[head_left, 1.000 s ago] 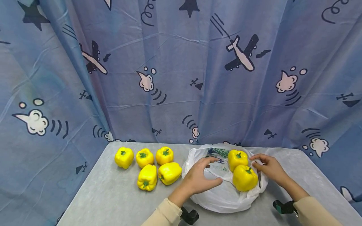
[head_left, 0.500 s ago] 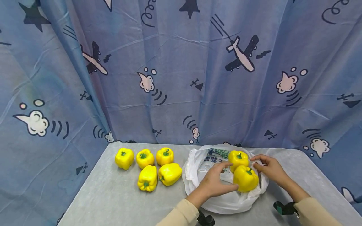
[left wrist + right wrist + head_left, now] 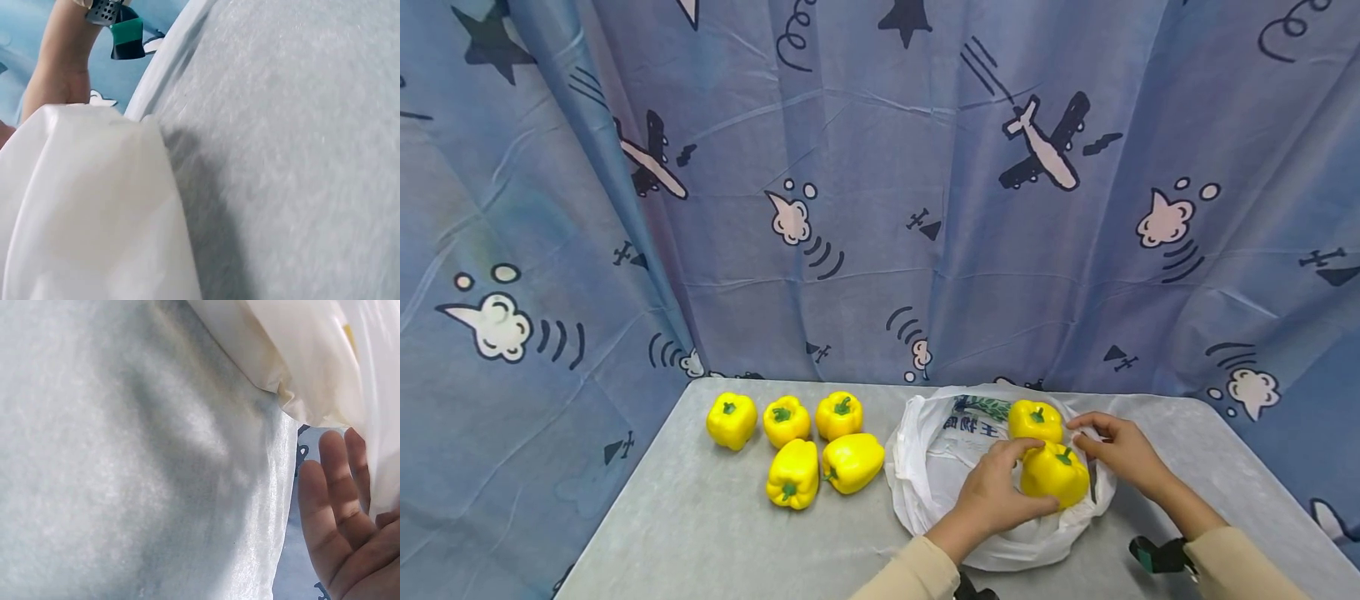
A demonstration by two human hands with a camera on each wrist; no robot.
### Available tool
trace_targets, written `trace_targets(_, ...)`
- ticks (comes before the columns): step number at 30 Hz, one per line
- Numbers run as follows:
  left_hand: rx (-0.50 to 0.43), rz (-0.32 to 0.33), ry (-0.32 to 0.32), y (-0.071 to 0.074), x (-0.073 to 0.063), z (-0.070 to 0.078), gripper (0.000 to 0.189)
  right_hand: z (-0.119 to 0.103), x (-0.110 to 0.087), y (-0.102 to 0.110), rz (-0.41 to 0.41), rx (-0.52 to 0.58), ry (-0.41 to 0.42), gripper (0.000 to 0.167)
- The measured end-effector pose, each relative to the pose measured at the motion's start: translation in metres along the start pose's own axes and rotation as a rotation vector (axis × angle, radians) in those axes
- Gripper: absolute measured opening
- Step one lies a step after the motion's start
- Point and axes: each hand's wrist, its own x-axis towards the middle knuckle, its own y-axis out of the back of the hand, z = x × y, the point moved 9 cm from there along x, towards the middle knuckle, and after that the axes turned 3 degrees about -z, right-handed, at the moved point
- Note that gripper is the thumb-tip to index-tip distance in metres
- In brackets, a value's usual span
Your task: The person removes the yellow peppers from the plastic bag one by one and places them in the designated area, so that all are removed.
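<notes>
A white plastic bag (image 3: 908, 483) with dark print sits with its mouth spread wide. Two yellow bell peppers are in it at the right: a rear one (image 3: 1034, 419) and a front one (image 3: 1054, 477). My left hand (image 3: 996, 487) reaches over the near rim and grips the front pepper, thumb on its near side and fingers at its far left. My right hand (image 3: 1123, 450) pinches the bag's right rim. In the right wrist view, fingers (image 3: 340, 487) of that hand extend beside the white plastic (image 3: 319, 375). The left wrist view shows only bag, tabletop and the other arm.
Several more yellow bell peppers (image 3: 792, 473) lie on the grey-covered table (image 3: 685, 517) left of the bag. Behind the table hangs a blue curtain (image 3: 850, 317) printed with planes. A black-and-green wrist device (image 3: 1157, 554) hangs under the right forearm.
My left hand has moved right across the bag's mouth and closed in on the front pepper. The right hand has stayed at the rim.
</notes>
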Motion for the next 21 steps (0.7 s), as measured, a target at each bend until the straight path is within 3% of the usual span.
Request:
trace_targets(13, -0.027, 0.059, 0.047, -0.0077, 0.0031, -0.0020, 0.061, 0.0004, -0.0008, -0.0008, -0.012, 0.011, -0.006, 0.031)
trace_targets(21, -0.041, 0.098, 0.003, -0.0066, 0.0032, 0.0003, 0.057, -0.0010, -0.0013, -0.0003, -0.009, 0.013, -0.001, 0.029)
